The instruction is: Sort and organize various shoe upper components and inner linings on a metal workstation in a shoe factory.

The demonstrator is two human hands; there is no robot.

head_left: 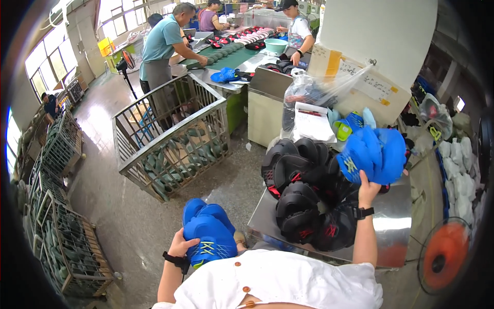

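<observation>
My left hand [181, 244], with a dark wristband, is closed on a small nested stack of blue shoe uppers [210, 232] with yellow-green lacing, held in front of me left of the metal table [265, 219]. My right hand [368, 189], also wearing a dark band, grips a fanned bunch of blue shoe uppers [373, 153] above the table's right side. Nested black shoe uppers [298, 208] with red details cover much of the tabletop beside and below that hand. Behind them lie another blue upper [352, 122] and a white paper pad [313, 123] with a pen.
A metal cage cart [172, 136] with dark green pieces stands ahead to the left. More cage carts [72, 247] line the far left. An orange fan [443, 257] is at the lower right. Co-workers [160, 51] stand around a green-topped conveyor [231, 61].
</observation>
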